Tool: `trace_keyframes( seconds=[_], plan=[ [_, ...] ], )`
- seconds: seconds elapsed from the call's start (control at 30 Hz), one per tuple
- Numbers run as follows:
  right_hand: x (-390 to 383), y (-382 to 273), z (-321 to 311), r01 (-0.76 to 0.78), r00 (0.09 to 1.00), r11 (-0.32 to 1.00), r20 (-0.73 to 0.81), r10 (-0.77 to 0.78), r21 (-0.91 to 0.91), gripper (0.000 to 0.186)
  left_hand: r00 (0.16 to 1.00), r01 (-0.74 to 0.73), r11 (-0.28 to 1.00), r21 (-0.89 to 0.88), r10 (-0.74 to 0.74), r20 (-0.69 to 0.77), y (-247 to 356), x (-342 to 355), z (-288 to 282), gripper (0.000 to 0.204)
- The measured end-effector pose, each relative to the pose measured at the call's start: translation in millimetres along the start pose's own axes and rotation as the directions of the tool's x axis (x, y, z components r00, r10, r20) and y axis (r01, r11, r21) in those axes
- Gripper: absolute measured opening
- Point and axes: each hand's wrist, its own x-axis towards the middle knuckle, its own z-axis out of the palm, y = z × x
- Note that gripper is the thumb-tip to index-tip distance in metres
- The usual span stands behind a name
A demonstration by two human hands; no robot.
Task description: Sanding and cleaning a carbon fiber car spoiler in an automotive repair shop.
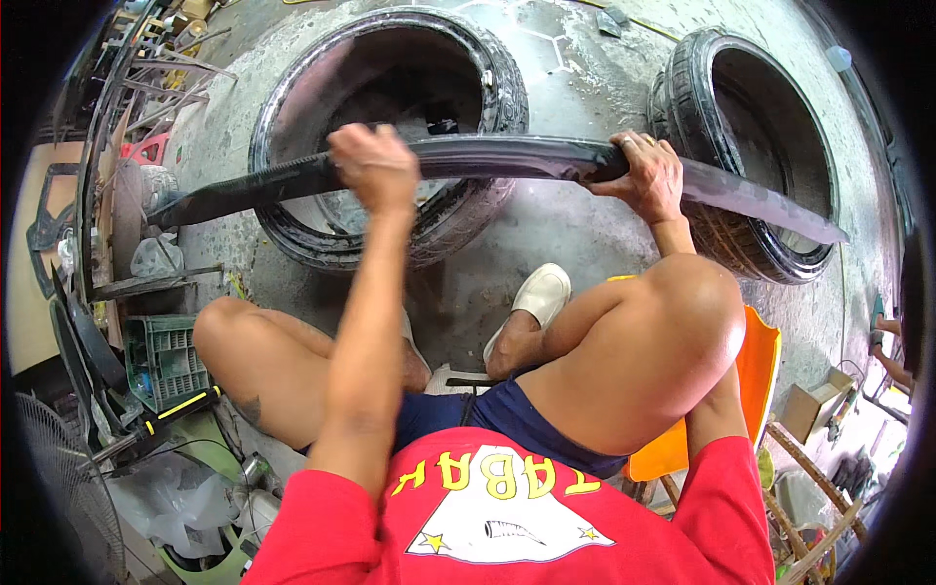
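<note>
A long, curved black strip, like a glossy car trim piece (pixel 497 157), lies crosswise in front of me over two tires. Its right end looks pale and dusty. My right hand (pixel 645 175) grips it right of the middle, fingers over the top and thumb on the near side. On the left part of the strip is my left hand (pixel 376 168), smeared by motion, its fingers curled. Whatever may be under those fingers is hidden. Beneath the strip, the left tire (pixel 487 58) lies on the floor, and the right tire (pixel 682 97) leans at an angle.
An orange chair (pixel 759 390) is under me. To the left are a green plastic crate (pixel 166 361), a fan (pixel 68 478) and clear plastic bags (pixel 180 502). A cardboard box (pixel 817 405) and a wooden frame (pixel 814 497) stand at the right.
</note>
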Motion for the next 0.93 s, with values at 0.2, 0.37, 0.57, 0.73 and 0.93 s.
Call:
trace_keyframes(
  seconds=[0.2,0.37,0.57,0.73,0.93],
  plan=[
    [6,3,14,0.06,0.997,0.997,-0.058,-0.058,0.042,0.068,0.871,-0.258,0.864,-0.432,0.401,0.282,165,-63,9,0.031],
    [1,3,-7,0.006,1.0,1.0,-0.013,-0.006,-0.015,0.069,0.994,-0.089,0.99,-0.11,0.096,0.056,-30,9,-8,0.026],
    [12,0,7,-0.046,0.998,0.998,0.056,0.043,0.053,0.071,0.978,-0.19,0.941,-0.28,0.205,0.028,106,-46,19,0.02],
    [9,8,9,0.017,0.999,0.998,0.034,-0.02,0.061,0.072,0.858,-0.485,0.834,-0.262,0.512,0.044,123,-55,19,0.024],
    [12,-1,6,0.013,1.0,1.0,-0.018,-0.012,0.029,0.07,0.997,-0.078,0.997,-0.001,0.078,0.019,-29,14,-2,0.02]
  ],
)
